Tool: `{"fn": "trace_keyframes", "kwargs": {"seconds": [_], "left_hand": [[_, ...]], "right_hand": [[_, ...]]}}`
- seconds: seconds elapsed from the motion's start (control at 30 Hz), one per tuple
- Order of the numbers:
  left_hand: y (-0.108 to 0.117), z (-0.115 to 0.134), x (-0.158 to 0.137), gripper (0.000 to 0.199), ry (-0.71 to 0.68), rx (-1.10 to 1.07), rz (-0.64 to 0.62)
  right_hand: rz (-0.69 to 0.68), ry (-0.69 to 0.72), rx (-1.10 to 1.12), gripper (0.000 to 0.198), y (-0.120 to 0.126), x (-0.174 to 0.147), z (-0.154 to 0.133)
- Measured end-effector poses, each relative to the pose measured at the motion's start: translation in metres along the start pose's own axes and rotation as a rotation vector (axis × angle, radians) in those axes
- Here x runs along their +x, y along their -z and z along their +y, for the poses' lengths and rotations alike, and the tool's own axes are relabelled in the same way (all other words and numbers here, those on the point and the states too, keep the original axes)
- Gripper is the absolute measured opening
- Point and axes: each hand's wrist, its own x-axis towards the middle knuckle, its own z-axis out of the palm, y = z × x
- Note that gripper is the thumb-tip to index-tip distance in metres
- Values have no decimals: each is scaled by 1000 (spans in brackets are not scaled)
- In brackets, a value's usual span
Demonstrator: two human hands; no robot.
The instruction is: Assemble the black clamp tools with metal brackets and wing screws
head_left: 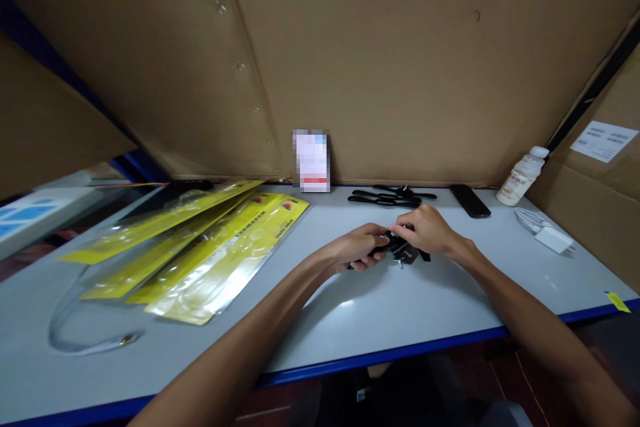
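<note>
My left hand [363,247] is closed around the handle of a black spokeshave [381,250], just above the table. Over its middle, my right hand [423,230] pinches with thumb and fingers near a small silvery screw; the fingers partly hide the spot. Flat black metal pieces [406,254] show under my hands, and a shiny small screw [399,264] is beside them. Behind my hands lie several more black spokeshaves [385,200], one with a silvery screw on top.
Yellow blister packs [225,247] fan out on the left, near a white cable [95,349]. A lit phone [313,160] leans on the cardboard wall [380,67]. On the right are a dark phone [470,201], a bottle [523,177] and a white charger [553,239].
</note>
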Motion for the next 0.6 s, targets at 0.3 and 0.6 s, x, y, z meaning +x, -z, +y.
{"fn": "trace_keyframes", "kwargs": {"seconds": [0.3, 0.6], "left_hand": [[2, 4, -4, 14, -74, 50, 61], [18, 5, -6, 27, -247, 270, 145]], "right_hand": [[151, 23, 259, 43, 3, 1, -3], [374, 80, 3, 21, -6, -1, 12]]}}
